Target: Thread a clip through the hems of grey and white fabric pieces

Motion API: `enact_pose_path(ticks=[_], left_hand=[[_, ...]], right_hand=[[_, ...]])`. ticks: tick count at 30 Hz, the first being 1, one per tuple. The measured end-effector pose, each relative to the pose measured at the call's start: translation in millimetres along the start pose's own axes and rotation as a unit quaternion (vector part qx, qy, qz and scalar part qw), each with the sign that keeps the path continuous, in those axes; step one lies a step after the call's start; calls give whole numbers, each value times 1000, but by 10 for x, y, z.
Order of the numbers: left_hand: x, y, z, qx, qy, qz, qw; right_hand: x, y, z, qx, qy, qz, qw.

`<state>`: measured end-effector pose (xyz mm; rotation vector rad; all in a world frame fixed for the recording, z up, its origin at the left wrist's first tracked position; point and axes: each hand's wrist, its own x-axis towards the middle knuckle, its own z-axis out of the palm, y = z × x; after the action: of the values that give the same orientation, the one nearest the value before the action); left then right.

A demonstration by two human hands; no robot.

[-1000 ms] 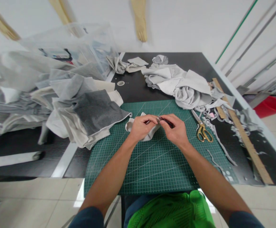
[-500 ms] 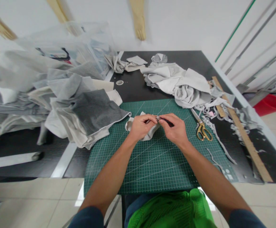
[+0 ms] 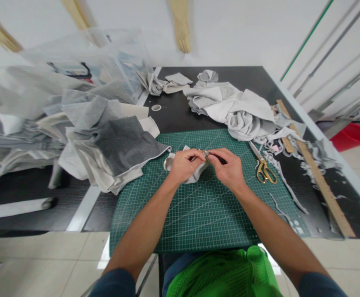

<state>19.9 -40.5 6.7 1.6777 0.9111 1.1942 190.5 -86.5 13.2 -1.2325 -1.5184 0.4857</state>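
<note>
Both my hands meet over the green cutting mat (image 3: 198,214). My left hand (image 3: 183,166) is closed, pinching a small light-grey fabric piece (image 3: 169,161) that spills out to its left and underneath it. My right hand (image 3: 228,169) is closed round a thin dark tool (image 3: 219,158) whose tip touches the fabric at my left fingertips; I cannot make out what the tool is. Gold-handled scissors (image 3: 264,171) lie on the mat just right of my right hand.
A heap of grey and white cloth (image 3: 105,140) overlaps the mat's left corner, with clear plastic bags (image 3: 84,57) behind. Another pale cloth pile (image 3: 238,107) lies beyond the mat. A wooden ruler (image 3: 316,173) and fabric scraps run along the right edge. A red bin (image 3: 351,136) stands on the floor.
</note>
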Motion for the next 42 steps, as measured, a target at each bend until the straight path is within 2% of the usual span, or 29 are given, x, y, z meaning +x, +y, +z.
enact_pose_path(ticks=[15,19,21,25,29,31,34,38,42], left_hand=[[2,-39,9,15,-4,-6,1000],[10,-24,20,-24,-6,-6,1000],[15,-21,19,-37,3,-9,999],[26,4,-5,-38,20,-23,999],[56,40,-61,-135,20,-50,989],[83,42,-104,-162,49,-58,984],[129,33,-184,-166,87,-64,980],[182,34,-312,-175,114,-89,974],[234,22,-443,-200,191,-125,953]], right_hand=[[-9,20,18,1,10,29,1000],[8,77,9,34,44,71,996],[21,95,-2,59,43,84,994],[35,102,-7,79,-33,83,993],[37,112,4,21,-145,71,987],[55,118,-15,-4,-162,73,984],[101,110,-99,-6,-145,78,986],[144,97,-269,74,-181,120,973],[149,121,-368,216,-231,218,923]])
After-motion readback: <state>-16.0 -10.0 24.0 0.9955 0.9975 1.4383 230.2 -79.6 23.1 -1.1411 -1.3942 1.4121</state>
